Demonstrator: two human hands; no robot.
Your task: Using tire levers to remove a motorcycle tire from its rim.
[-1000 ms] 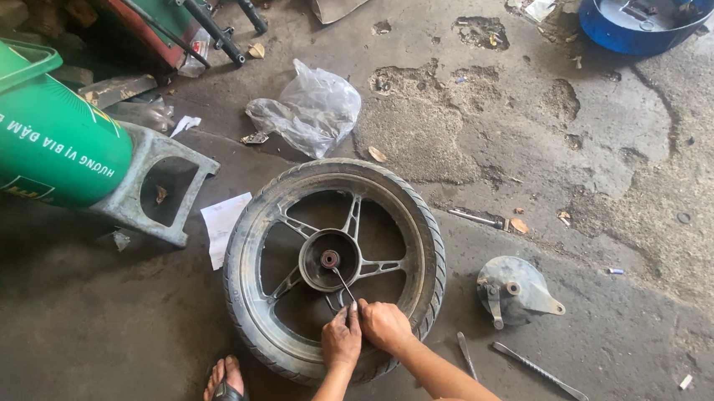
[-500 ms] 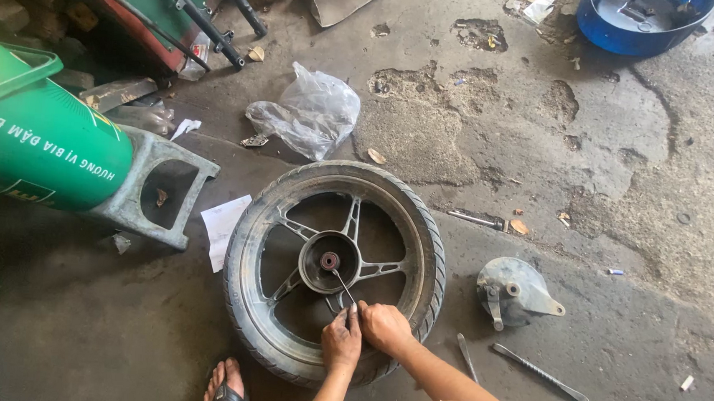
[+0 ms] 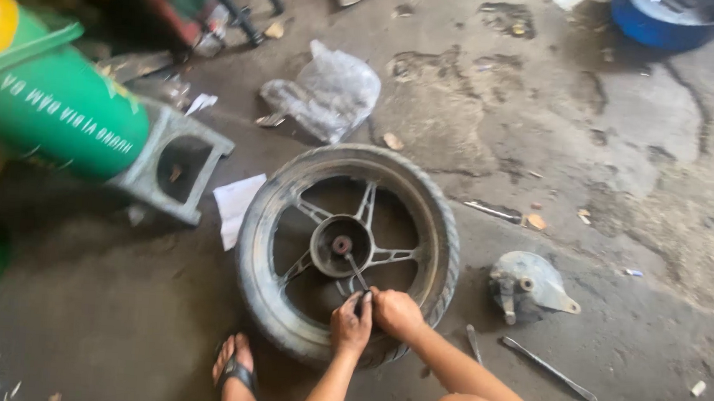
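While the wheel (image 3: 347, 254) lies flat on the concrete floor (image 3: 641, 204), both hands meet over it: the left hand (image 3: 351, 326) and right hand (image 3: 397, 312), touching, clasp a thin metal rod (image 3: 355, 270) that slants into the hub (image 3: 341, 245), beside a grey brake plate (image 3: 527, 285)

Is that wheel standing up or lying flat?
Lying flat: the wheel shows its full round face on the floor, hub upward.

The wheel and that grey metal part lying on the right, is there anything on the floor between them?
No. In the head view the floor between the wheel and the grey metal part is bare, stained concrete. The thin tools lie nearer the person.
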